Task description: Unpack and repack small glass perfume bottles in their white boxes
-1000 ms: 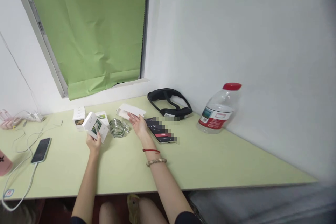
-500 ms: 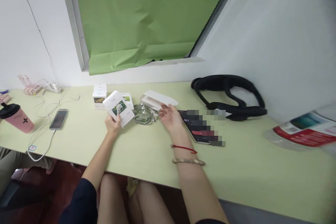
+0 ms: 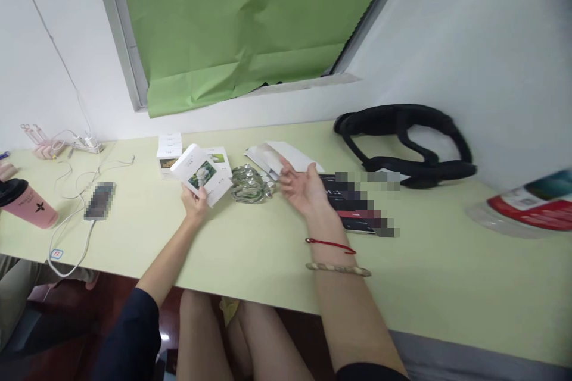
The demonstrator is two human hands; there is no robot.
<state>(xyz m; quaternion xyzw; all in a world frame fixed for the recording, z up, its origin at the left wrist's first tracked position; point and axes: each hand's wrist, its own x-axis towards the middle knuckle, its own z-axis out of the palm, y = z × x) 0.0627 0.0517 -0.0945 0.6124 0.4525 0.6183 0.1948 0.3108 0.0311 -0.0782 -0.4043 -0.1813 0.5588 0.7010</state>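
My left hand (image 3: pixel 195 203) grips a white card (image 3: pixel 214 183) printed with a picture of a pale flower on green leaves; the card tilts above the table. My right hand (image 3: pixel 304 189) is palm up with loosely bent fingers spread apart, and nothing shows in it. Just beyond its fingers lies an opened white paper packet (image 3: pixel 290 153). Between my hands sits a clear, shiny bundle (image 3: pixel 248 184), which I cannot make out exactly. Partly behind the held card is another white picture card (image 3: pixel 221 158), beside a row of small white boxes (image 3: pixel 170 152).
A dark phone (image 3: pixel 357 211) lies beside my right wrist. Further right are a black head strap (image 3: pixel 406 172) and a clear container with a red label (image 3: pixel 527 208). At left are a pink cup (image 3: pixel 31 205), another phone (image 3: pixel 99 201) and white cables (image 3: pixel 78 259). Someone's leg shows at lower left.
My right hand has turned more palm up and its fingers have spread, moving slightly right and up in view. The left hand keeps the card, tilted a little more. The view has shifted slightly.
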